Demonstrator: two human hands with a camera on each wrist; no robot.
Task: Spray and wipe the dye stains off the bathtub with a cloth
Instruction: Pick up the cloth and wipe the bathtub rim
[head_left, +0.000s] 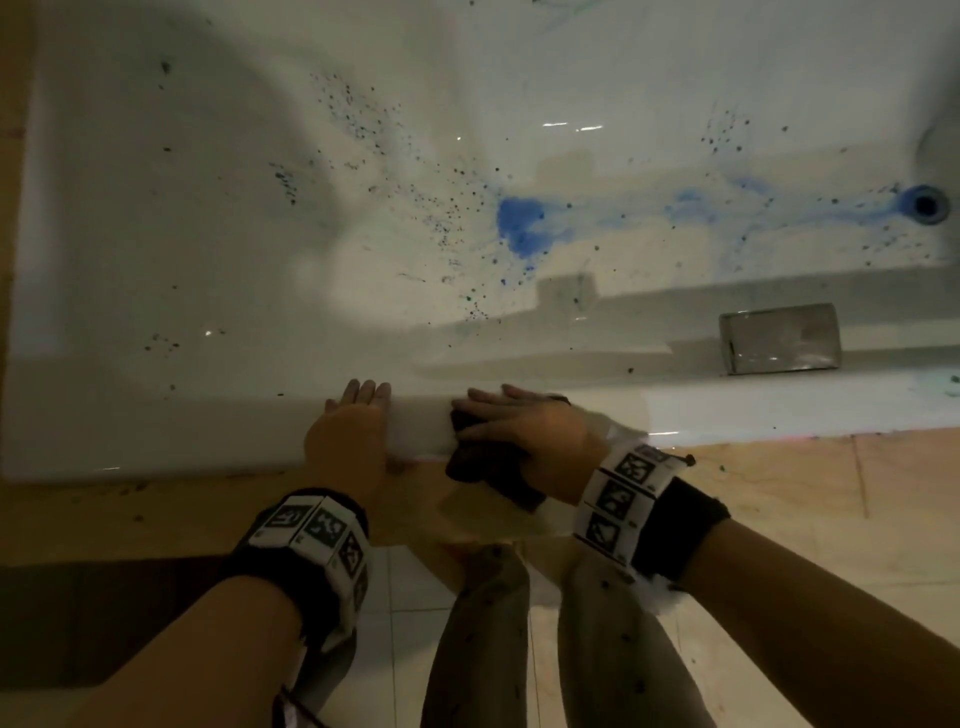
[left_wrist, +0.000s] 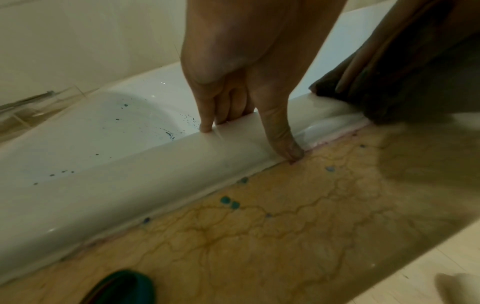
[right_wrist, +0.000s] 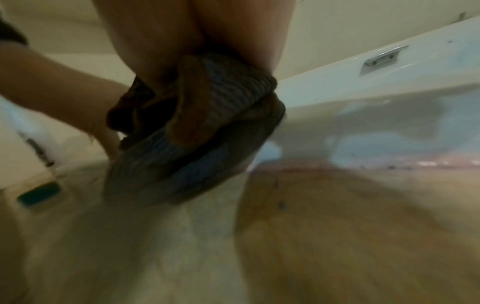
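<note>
The white bathtub (head_left: 208, 431) carries a large blue dye stain (head_left: 519, 223) on its floor, with dark speckles scattered around it. Blue streaks run right to the drain (head_left: 927, 203). My left hand (head_left: 358, 408) rests flat on the near rim; its fingers (left_wrist: 207, 123) reach over the inner edge and its thumb (left_wrist: 288, 144) lies down the outer side. Just to the right, my right hand (head_left: 514, 415) presses a dark cloth (head_left: 485, 473) onto the rim with straight, spread fingers. The cloth (right_wrist: 194, 123) is bunched under the palm and hangs over the outer edge. No spray bottle is identifiable.
A metal grab handle (head_left: 779, 338) sits on the near inner wall to the right. Teal drops (left_wrist: 230, 202) dot the marbled ledge below the rim. A teal-topped object (left_wrist: 124, 288) stands on the floor to the left. My legs are below on pale tiles.
</note>
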